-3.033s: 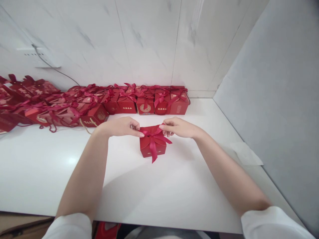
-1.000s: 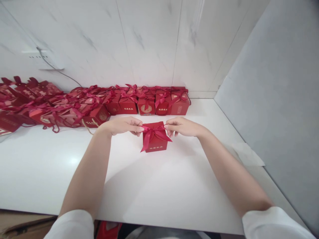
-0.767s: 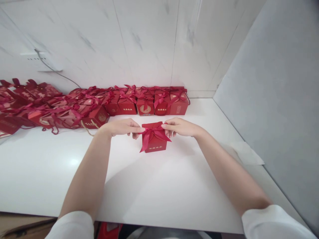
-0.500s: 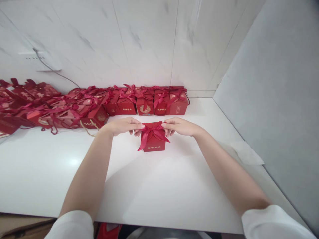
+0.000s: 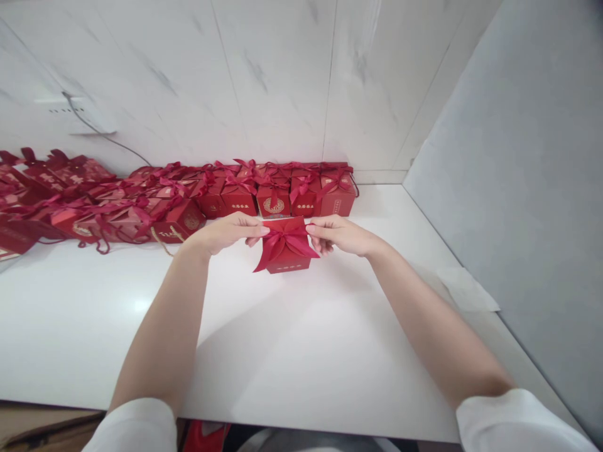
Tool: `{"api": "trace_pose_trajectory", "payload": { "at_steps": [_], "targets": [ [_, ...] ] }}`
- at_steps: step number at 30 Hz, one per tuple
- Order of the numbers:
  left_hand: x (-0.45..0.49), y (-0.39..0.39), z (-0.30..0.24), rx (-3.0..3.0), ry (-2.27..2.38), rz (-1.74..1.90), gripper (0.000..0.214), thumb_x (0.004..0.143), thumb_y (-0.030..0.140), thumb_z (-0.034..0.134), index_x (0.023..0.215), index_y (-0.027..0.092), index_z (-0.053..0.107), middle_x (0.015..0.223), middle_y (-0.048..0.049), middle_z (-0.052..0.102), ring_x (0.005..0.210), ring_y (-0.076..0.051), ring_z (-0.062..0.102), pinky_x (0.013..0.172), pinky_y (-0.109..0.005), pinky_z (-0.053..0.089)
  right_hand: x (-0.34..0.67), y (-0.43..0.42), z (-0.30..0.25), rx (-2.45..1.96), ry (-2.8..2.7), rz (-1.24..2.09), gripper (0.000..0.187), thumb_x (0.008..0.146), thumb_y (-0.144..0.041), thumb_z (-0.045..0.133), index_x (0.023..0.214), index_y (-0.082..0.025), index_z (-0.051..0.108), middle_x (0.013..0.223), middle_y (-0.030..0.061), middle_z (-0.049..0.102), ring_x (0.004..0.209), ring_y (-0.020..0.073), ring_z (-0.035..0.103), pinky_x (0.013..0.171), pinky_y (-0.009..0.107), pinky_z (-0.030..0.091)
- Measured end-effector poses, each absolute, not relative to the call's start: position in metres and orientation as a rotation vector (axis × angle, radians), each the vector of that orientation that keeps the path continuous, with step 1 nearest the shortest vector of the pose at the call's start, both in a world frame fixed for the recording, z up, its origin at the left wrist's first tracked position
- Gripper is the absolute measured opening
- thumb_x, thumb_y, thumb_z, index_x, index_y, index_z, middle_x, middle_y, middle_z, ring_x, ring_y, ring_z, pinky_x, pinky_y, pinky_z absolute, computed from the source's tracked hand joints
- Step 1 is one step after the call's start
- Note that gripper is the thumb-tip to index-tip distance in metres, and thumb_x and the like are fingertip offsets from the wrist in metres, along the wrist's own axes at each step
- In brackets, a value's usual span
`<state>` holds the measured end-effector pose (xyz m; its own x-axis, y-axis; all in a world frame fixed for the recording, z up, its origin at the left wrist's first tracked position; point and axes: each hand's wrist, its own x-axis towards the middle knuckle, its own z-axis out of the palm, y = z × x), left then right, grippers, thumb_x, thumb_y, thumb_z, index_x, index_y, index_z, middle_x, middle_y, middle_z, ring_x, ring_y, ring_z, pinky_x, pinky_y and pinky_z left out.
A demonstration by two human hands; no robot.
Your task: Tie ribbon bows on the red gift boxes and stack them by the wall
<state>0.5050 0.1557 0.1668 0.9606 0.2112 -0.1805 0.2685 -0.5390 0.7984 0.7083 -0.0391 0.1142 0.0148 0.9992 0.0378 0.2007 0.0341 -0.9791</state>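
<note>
A small red gift box (image 5: 287, 264) with pale lettering on its front is in front of me, in the middle of the head view. A crimson ribbon bow (image 5: 284, 235) is tied over its top, with two tails hanging down the front. My left hand (image 5: 232, 232) pinches the bow's left side between thumb and fingers at the box's upper left edge. On the other side, my right hand (image 5: 342, 235) pinches the bow's right side. The box looks tipped, with more of its top showing; whether its base touches the table I cannot tell.
Rows of red gift boxes (image 5: 240, 199) with similar bows line the wall, crowding the left of the white table (image 5: 320, 351). A grey panel (image 5: 527, 188) bounds the right side. A white sheet (image 5: 468, 290) lies beside it. A cable (image 5: 108, 139) hangs on the wall.
Both hands have shifted slightly away from me and up in the view, bringing the bow and box along. The box has tipped, so its top shows more and its front less.
</note>
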Motion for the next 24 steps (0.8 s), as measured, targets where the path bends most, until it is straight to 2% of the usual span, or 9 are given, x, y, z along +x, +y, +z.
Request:
{"api": "trace_pose_trajectory", "payload": {
  "at_steps": [3, 6, 12, 17, 24],
  "targets": [
    [0.505, 0.158, 0.165, 2.18, 0.354, -0.193, 0.048, 0.086, 0.053, 0.059, 0.056, 0.017, 0.049, 0.061, 0.0006, 0.048, 0.068, -0.014, 0.046, 0.082, -0.031, 0.038, 0.71, -0.038, 0.112, -1.383, -1.369, 1.12, 0.042, 0.092, -0.053, 0.055, 0.07, -0.017, 0.054, 0.072, 0.0015, 0.064, 0.064, 0.0127, 0.061, 0.06, 0.025, 0.041],
    [0.509, 0.162, 0.157, 2.14, 0.326, -0.269, 0.045, 0.087, 0.051, 0.057, 0.059, 0.017, 0.052, 0.066, -0.0002, 0.055, 0.07, -0.014, 0.049, 0.084, -0.031, 0.038, 0.713, -0.036, 0.107, -1.408, -1.374, 1.156, 0.041, 0.091, -0.052, 0.056, 0.069, -0.018, 0.052, 0.077, 0.0023, 0.065, 0.069, 0.0129, 0.059, 0.062, 0.025, 0.039],
    [0.514, 0.17, 0.134, 2.037, 0.305, -0.271, 0.038, 0.086, 0.05, 0.061, 0.068, 0.016, 0.064, 0.067, -0.0005, 0.056, 0.066, -0.012, 0.048, 0.071, -0.028, 0.039, 0.72, -0.032, 0.091, -1.291, -1.387, 1.162, 0.041, 0.091, -0.05, 0.056, 0.066, -0.017, 0.051, 0.073, 0.0015, 0.061, 0.064, 0.0114, 0.05, 0.059, 0.025, 0.034],
    [0.513, 0.177, 0.122, 2.019, 0.242, -0.228, 0.036, 0.087, 0.05, 0.06, 0.078, 0.016, 0.069, 0.072, -0.0013, 0.059, 0.068, -0.012, 0.05, 0.069, -0.026, 0.039, 0.723, -0.028, 0.078, -1.233, -1.431, 1.103, 0.044, 0.092, -0.052, 0.056, 0.066, -0.017, 0.05, 0.07, 0.0001, 0.056, 0.064, 0.0119, 0.046, 0.062, 0.026, 0.033],
    [0.512, 0.179, 0.119, 2.009, 0.195, -0.245, 0.034, 0.087, 0.047, 0.06, 0.075, 0.017, 0.067, 0.072, -0.0008, 0.058, 0.068, -0.012, 0.049, 0.069, -0.025, 0.039, 0.724, -0.028, 0.073, -1.224, -1.465, 1.06, 0.044, 0.093, -0.052, 0.054, 0.067, -0.018, 0.049, 0.071, -0.0003, 0.054, 0.065, 0.0127, 0.045, 0.062, 0.026, 0.031]
  ]
}}
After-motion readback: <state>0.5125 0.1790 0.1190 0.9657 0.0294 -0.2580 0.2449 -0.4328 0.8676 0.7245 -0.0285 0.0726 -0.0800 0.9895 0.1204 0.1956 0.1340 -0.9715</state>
